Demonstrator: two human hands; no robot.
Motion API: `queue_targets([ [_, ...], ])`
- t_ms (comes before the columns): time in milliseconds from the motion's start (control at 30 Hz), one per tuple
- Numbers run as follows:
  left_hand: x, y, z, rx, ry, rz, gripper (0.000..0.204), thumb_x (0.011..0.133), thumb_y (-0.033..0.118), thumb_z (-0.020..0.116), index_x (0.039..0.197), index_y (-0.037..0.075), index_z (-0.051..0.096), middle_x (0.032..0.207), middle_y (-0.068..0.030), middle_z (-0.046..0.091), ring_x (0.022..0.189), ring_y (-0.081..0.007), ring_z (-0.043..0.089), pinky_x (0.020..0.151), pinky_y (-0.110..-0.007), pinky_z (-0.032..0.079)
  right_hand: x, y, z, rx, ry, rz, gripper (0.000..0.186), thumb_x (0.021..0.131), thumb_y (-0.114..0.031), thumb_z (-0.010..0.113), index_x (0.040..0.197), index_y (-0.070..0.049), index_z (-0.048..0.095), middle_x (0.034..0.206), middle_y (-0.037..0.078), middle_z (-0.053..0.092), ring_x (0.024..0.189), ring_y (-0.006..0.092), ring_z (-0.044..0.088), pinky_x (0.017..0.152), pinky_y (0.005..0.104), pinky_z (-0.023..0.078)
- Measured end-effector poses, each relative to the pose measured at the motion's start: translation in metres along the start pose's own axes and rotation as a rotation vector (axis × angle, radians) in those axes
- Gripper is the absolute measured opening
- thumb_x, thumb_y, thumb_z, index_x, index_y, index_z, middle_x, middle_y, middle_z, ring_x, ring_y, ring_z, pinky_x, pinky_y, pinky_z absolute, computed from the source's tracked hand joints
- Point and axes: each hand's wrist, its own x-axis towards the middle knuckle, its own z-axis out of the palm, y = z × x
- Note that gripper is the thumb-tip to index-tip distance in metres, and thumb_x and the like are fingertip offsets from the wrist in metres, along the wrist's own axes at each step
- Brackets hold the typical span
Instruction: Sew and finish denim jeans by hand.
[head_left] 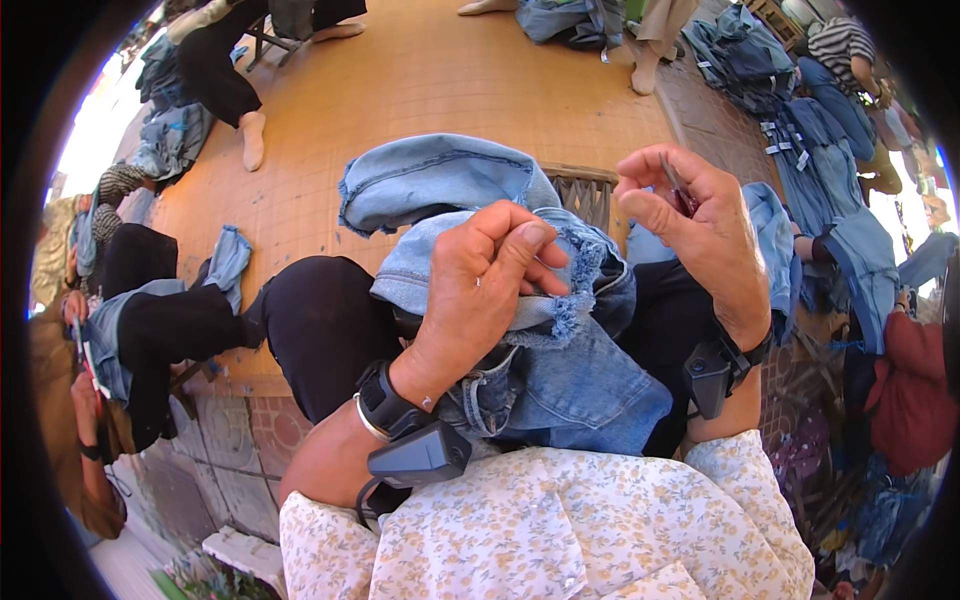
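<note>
There were two of the wearer's hands, one left hand and one right hand; two black wrist devices; one silver bracelet; one small pointed tool; at least one denim garment on the lap; four feet at the far side; two striped tops; one red top. Further denim pieces overlapped too much to count.

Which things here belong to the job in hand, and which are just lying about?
In the job:
- jeans, by the left hand
- small tool, in the right hand

Lying about, apparently:
- top denim pile
- upper-right denim pile
- white block, lower left
</note>
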Motion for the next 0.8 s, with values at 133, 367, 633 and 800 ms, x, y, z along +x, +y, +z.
queue_targets([
  [133, 0.002, -0.002, 0.002, -0.014, 0.012, -0.002, 0.023, 0.096, 0.021, 0.047, 0.092, 0.001, 0.056, 0.082, -0.0086, 0.065, 0.064, -0.0125, 0.064, 0.055, -0.019, 0.044, -0.007, 0.018, -0.006, -0.238, -0.068, 0.1, 0.028, 0.074, -0.019, 0.073, 0.093, 0.0, 0.062, 0.073, 0.001, 0.058, 0.057, 0.0035, 0.04, 0.049, 0.0229, 0.035],
  [367, 0.003, -0.006, 0.009, 0.018, -0.005, 0.026, 0.021, 0.094, 0.021, 0.051, 0.093, 0.001, 0.057, 0.085, -0.0066, 0.064, 0.064, -0.0114, 0.063, 0.054, -0.018, 0.043, -0.021, 0.044, 0.032, -0.559, 0.027, -0.323, 0.013, 0.076, -0.009, 0.068, 0.082, 0.0, 0.061, 0.071, 0.003, 0.058, 0.056, 0.0093, 0.045, 0.051, 0.026, 0.039],
  [633, 0.001, -0.004, 0.017, 0.033, -0.004, 0.005, 0.016, 0.086, 0.005, 0.058, 0.102, 0.0, 0.056, 0.089, -0.006, 0.063, 0.064, -0.0091, 0.063, 0.051, -0.018, 0.044, -0.02, 0.025, 0.015, 0.075, 0.135, 0.066, 0.013, 0.08, -0.01, 0.066, 0.077, -0.001, 0.058, 0.064, -0.004, 0.052, 0.059, 0.0032, 0.042, 0.051, 0.0199, 0.034],
  [800, -0.001, -0.009, 0.025, 0.151, 0.063, 0.209, 0.027, 0.081, -0.005, 0.061, 0.106, 0.0, 0.054, 0.105, -0.008, 0.057, 0.063, -0.0059, 0.06, 0.051, -0.017, 0.044, -0.021, 0.023, 0.016, 0.134, 0.142, 0.027, 0.013, 0.08, -0.01, 0.067, 0.076, -0.002, 0.058, 0.066, -0.005, 0.051, 0.058, 0.0023, 0.04, 0.052, 0.0181, 0.033],
])
